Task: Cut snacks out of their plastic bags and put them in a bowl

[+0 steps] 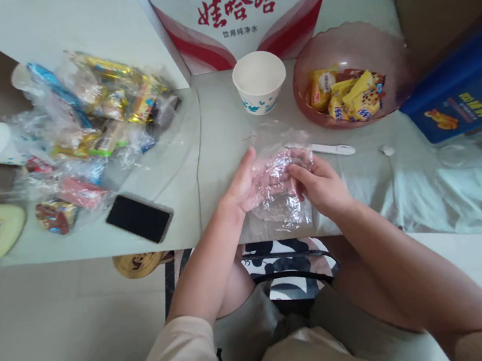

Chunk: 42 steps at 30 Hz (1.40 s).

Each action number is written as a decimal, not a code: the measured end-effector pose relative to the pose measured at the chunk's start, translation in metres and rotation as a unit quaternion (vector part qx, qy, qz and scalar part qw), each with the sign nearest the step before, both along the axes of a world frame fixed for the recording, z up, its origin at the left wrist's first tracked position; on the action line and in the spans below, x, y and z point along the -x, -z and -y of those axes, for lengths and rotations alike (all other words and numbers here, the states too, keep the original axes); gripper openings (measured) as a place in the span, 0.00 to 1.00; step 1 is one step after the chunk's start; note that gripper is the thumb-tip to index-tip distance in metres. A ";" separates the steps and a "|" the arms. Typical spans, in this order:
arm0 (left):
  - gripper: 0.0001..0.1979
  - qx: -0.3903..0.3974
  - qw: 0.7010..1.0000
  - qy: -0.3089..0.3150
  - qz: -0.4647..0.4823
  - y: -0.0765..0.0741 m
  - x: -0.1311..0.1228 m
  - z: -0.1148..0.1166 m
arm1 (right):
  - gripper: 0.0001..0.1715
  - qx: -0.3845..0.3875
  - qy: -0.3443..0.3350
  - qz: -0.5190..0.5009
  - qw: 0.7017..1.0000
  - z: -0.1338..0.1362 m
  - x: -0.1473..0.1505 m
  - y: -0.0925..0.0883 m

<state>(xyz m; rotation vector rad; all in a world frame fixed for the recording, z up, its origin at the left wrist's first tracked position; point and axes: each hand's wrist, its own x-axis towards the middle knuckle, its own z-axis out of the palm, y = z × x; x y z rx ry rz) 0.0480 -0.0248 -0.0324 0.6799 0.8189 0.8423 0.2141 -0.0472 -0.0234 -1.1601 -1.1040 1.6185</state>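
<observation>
At the middle of the tabletop's (pixel 177 175) near edge, in the head view, there was the clear plastic bag (pixel 291 212), crinkled and gleaming between two hands! The left hand (pixel 245 189) was spread loosely, thumb well apart, film against its fingers; inside or behind the plastic, you couldn't tell. And the right hand (pixel 323 186)? Closed in a pinch, thumb to fingers, gripping the film! Just beyond lay a white plastic utensil (pixel 333 148); toward the far edge stood a paper cup (pixel 259 102), with a pink bowl (pixel 389 55) of yellow snack packets (pixel 358 96) to its right. Near the front edge, leftward, a smartphone (pixel 139 218)!
</observation>
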 end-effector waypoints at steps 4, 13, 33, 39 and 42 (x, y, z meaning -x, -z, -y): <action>0.35 -0.005 0.998 0.012 -0.055 -0.001 0.007 -0.003 | 0.29 0.001 -0.035 0.026 0.999 0.000 -0.006 -0.004; 0.59 -0.118 0.982 -0.116 -0.089 -0.012 0.016 0.000 | 0.28 -0.031 -0.038 0.023 0.999 -0.001 -0.010 -0.004; 0.21 0.046 0.992 0.022 -0.114 -0.005 0.020 -0.014 | 0.16 -0.056 -0.017 -0.053 0.997 -0.005 -0.008 0.007; 0.17 0.021 0.994 0.018 -0.105 -0.010 0.017 -0.007 | 0.19 -0.082 -0.091 -0.037 0.992 -0.006 -0.014 -0.003; 0.13 -0.030 0.994 -0.012 -0.102 -0.010 0.016 -0.005 | 0.19 -0.073 -0.086 -0.005 0.994 -0.008 -0.014 -0.004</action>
